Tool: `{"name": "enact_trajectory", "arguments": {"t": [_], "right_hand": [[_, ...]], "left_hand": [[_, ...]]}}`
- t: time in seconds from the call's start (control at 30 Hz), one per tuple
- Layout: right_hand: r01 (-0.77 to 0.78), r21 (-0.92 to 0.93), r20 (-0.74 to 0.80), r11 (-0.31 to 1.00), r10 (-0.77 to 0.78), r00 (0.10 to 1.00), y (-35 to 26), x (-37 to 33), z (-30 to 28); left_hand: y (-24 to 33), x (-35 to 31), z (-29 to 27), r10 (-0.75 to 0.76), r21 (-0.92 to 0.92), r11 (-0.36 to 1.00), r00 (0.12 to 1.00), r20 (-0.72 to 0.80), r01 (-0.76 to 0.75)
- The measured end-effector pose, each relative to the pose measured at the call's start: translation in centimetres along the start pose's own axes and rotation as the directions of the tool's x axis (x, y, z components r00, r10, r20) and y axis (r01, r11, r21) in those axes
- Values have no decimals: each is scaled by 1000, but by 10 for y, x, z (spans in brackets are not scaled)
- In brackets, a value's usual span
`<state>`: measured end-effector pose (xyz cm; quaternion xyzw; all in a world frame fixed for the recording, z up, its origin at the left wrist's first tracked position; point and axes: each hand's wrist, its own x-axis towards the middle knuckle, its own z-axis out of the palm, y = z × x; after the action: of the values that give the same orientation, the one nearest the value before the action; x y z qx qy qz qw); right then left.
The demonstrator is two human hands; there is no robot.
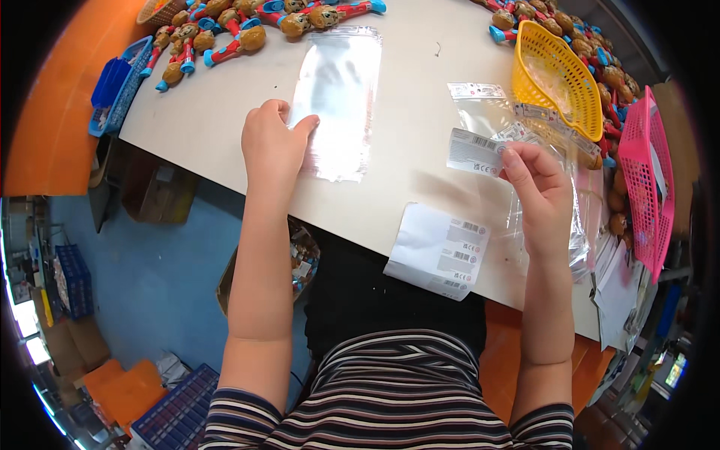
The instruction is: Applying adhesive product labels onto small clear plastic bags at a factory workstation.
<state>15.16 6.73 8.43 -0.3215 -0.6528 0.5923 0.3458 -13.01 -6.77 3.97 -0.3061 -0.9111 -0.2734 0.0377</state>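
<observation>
My left hand [274, 142] rests at the left edge of a flat stack of shiny clear plastic bags [341, 105]. Its thumb is stretched out over the bags, apart from the bent fingers, and it grips nothing. My right hand [538, 187] pinches the right end of a printed sticker label [474, 152] between thumb and fingers, raised over the table. Below it, at the table's front edge, lies a white label sheet [427, 244] with several printed stickers along its right side.
Doll-like figures [244, 41] with brown heads and red-and-blue bodies lie at the far left, and more are heaped at the far right. Loose clear bags [555, 161] lie behind my right hand. Yellow basket [559, 75], pink basket [649, 184] and blue basket [124, 90] stand around the table's sides.
</observation>
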Motion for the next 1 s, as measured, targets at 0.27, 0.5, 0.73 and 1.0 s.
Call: {"name": "enact_trajectory", "arguments": {"t": [0.27,0.5,0.73,1.0], "right_hand": [[-72,-44,-27,996,71,997,1,2,-9],[-169,35,-19,985,170,985,8,10,-15],[-227,100,34,969,225,974,5,24,-7],[-292,5,101,956,290,952,10,38,1]], "left_hand": [[-1,6,-4,-81,-154,986,995,-58,71],[34,-15,-15,-167,-569,788,971,170,235],[66,-70,14,59,-776,374,822,567,508],[76,-72,-35,205,-504,809,659,724,303]]}}
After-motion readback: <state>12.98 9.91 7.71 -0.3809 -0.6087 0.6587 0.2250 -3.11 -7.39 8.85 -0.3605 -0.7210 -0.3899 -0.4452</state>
